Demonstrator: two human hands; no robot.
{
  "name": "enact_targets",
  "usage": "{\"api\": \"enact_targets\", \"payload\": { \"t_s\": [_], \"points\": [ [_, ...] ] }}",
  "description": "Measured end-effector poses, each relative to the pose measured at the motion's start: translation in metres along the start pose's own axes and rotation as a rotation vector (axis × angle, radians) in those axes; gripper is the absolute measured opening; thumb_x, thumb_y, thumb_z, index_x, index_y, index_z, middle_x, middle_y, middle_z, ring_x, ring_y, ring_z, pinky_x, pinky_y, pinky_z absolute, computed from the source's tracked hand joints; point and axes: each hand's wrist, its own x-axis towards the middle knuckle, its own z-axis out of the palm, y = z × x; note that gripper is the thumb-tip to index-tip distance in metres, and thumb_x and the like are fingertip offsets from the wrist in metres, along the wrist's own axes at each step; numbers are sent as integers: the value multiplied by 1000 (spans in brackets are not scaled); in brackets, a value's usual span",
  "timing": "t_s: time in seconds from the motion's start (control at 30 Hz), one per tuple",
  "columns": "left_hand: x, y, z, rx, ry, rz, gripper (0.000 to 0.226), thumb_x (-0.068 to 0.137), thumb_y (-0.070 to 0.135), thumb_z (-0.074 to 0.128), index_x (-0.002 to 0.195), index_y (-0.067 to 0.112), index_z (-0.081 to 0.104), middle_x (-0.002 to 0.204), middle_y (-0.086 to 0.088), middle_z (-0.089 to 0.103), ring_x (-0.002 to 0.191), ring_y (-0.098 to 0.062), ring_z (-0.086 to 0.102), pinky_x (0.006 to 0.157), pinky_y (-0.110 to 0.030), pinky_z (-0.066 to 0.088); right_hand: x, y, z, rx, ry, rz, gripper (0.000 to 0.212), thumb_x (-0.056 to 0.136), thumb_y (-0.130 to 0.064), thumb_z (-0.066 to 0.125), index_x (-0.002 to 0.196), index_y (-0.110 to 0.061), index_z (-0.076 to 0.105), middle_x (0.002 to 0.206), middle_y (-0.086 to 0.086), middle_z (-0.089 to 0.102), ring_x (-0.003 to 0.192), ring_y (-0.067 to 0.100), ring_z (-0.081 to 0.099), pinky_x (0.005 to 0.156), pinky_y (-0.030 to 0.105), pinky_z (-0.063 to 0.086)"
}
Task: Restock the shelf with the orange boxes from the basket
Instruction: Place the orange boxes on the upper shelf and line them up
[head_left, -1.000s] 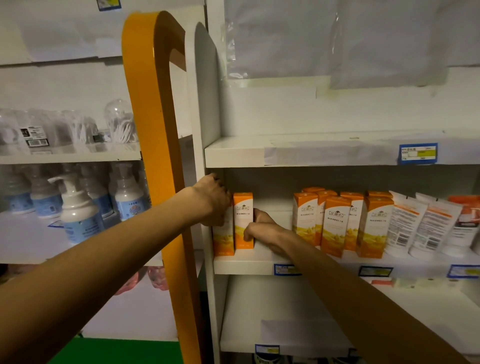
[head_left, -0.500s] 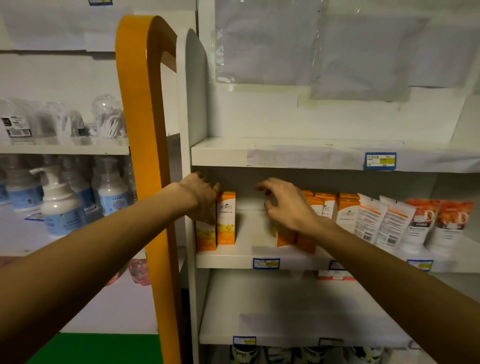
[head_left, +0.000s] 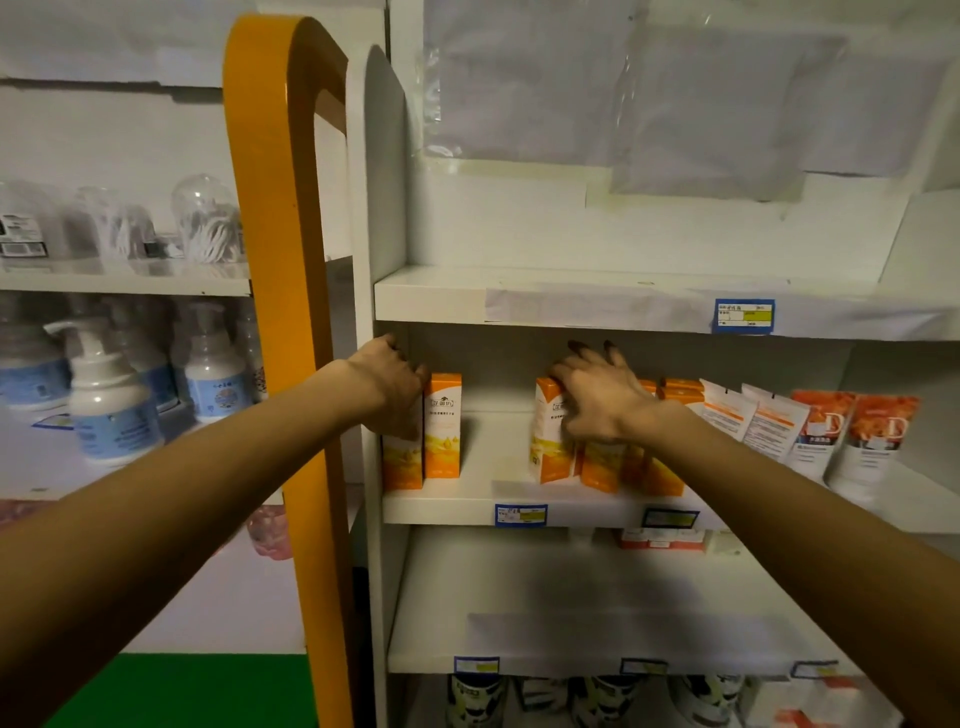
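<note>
1. Head view takes in a white shelf (head_left: 519, 506) unit; its middle board carries orange boxes in two groups, with a bare gap between them.
2. White tubes (head_left: 769, 421) stand to the right of the boxes, and pump bottles (head_left: 106, 400) fill the neighbouring unit on the left.
3. Right hand (head_left: 605, 397) lies spread, fingers wide, over the tops of the right-hand group of orange boxes (head_left: 550, 447), whose leftmost box leans; it grips none that I can see.
4. Left hand (head_left: 392, 384) is curled against the leftmost box by the side wall, with a second orange box (head_left: 442, 423) upright just beside it; whether it truly grips is hidden.
5. Such cartons look light and thin-walled, easily dented; I judge a pinch across the broad faces near mid-height safest.
6. No basket is in sight.
</note>
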Motion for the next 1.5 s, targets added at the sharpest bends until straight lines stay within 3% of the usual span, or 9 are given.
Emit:
{"api": "enact_targets", "payload": {
  "t_s": [0.17,0.33,0.53,0.73,0.93,1.03,1.13,1.37,1.5],
  "points": [
    [-2,0,-3,-9,-10,-1,80,90,71,46,150,17,36,141,-5,55,132,-27,48,115,-41,25,6,-5,-10,-60,109,-113,58,84,-47,68,136,-26,52,151,1,42,142,26,31,117,48,20],
    [-5,3,-5,9,-6,-16,80,90,67,51,151,16,34,145,-6,51,136,-28,45,117,-41,24,12,-25,-19,182,140,-156,47,81,-53,71,120,-30,57,118,-2,62,116,20,52,102,39,37],
    [-7,5,-7,64,-28,-16,88,88,65,56,154,15,27,149,-7,47,139,-28,41,119,-43,21,16,-60,-15,527,44,-162,54,82,-38,78,130,-19,61,125,0,66,111,15,62,96,32,52],
    [-8,4,-6,58,-8,-5,82,91,60,56,153,15,29,147,-7,49,138,-28,42,119,-43,21,16,-80,1,825,112,-53,54,84,-20,78,133,-14,57,124,3,65,107,14,64,81,18,51],
    [-8,4,-3,58,15,-6,75,93,57,54,152,16,32,147,-6,49,138,-28,42,118,-42,21,10,-103,27,1263,140,131,66,86,-14,75,142,-19,42,128,-2,57,109,17,64,80,29,59],
    [-8,5,-2,70,22,-2,75,94,59,52,152,15,33,145,-6,50,137,-28,44,118,-42,22,11,-114,46,1225,63,104,54,91,-20,70,139,-19,46,133,3,61,117,22,63,91,42,58],
    [-7,3,0,71,43,3,74,93,58,53,150,14,35,140,-7,55,132,-28,49,116,-42,25,13,-123,52,1230,65,120,50,95,-24,65,141,-19,46,136,5,60,121,23,61,96,46,55],
    [-4,2,7,61,81,-6,86,96,57,50,157,6,18,144,-10,52,135,-29,45,118,-42,20,22,-136,58,1137,91,118,55,96,-30,62,145,-22,38,139,5,54,126,24,55,102,44,51],
    [-4,4,5,53,67,-13,89,95,63,47,158,8,16,151,-9,44,141,-29,39,119,-42,18,23,-142,67,1052,136,137,61,97,-30,61,149,-18,31,142,6,48,129,24,51,103,36,48]
  ]
}}
